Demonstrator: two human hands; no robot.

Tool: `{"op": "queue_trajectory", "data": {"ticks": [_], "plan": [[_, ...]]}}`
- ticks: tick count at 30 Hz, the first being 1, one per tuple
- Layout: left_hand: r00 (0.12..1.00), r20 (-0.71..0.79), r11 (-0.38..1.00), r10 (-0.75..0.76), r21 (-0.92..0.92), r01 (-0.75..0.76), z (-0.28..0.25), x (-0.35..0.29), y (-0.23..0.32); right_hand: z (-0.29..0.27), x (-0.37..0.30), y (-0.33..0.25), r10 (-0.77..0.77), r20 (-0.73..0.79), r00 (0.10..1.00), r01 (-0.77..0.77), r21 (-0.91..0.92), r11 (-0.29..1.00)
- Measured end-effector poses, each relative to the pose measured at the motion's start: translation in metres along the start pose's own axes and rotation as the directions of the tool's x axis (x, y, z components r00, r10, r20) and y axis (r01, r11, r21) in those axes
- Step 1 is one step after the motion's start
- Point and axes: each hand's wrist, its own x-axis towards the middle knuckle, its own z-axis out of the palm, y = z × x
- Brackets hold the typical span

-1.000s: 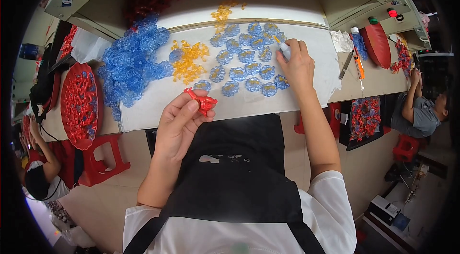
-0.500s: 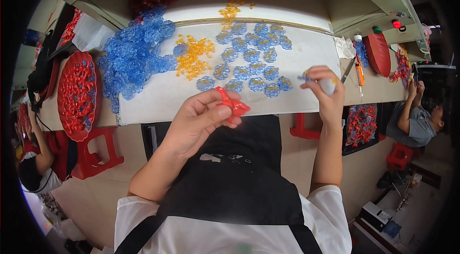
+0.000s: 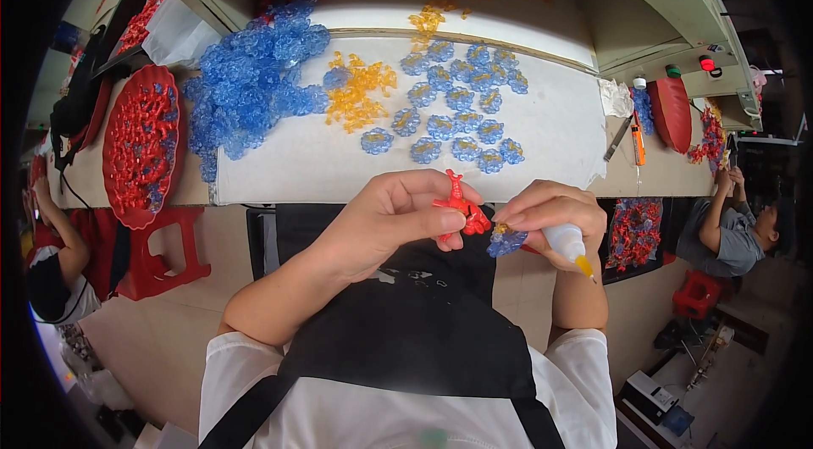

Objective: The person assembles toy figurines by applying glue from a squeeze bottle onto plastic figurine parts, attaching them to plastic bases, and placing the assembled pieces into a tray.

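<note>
My left hand (image 3: 394, 216) pinches a small glossy red plastic figure (image 3: 476, 220) with a narrow upright part between thumb and fingers. Close beside it on the right, my right hand (image 3: 559, 207) grips a clear blue scalloped plastic piece (image 3: 506, 242) with a yellow bit on top. Tucked in the same hand is a white squeeze bottle (image 3: 565, 240), its yellow nozzle pointing down and outward. A small gap separates the red figure from the blue piece. Both hands are above my black apron, at the table's near edge.
Rows of blue scalloped pieces with yellow centres (image 3: 440, 127) lie on the white table sheet (image 3: 296, 169). Left of them are loose yellow pieces (image 3: 360, 89), a blue heap (image 3: 254, 85) and a red tray (image 3: 118, 195). An orange-handled tool (image 3: 638, 141) lies right. People sit at both sides.
My right hand has come from over the table's right side down and left, bringing the blue piece and bottle beside my left hand. The red figure has shifted slightly right and turned more upright.
</note>
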Motion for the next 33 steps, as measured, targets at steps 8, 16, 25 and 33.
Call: {"op": "queue_trajectory", "data": {"ticks": [8,16,25,33], "plan": [[1.000,0.003,1.000,-0.005,0.017,0.005,0.000,-0.001,0.000,0.002,0.001,0.000,0.017,0.019,1.000,-0.017,-0.034,0.999],[0.999,-0.001,0.999,-0.045,0.023,0.045,0.000,0.001,0.001,0.002,0.004,-0.008,-0.026,0.060,0.998,0.039,-0.218,0.975],[0.997,0.009,0.996,-0.080,0.034,0.079,0.002,0.005,0.003,-0.005,0.014,-0.017,-0.002,0.159,0.987,0.041,-0.241,0.970],[0.994,-0.015,0.986,-0.109,0.127,0.110,0.002,0.008,0.007,-0.007,0.012,-0.022,0.036,0.232,0.972,0.039,-0.311,0.949]]}}
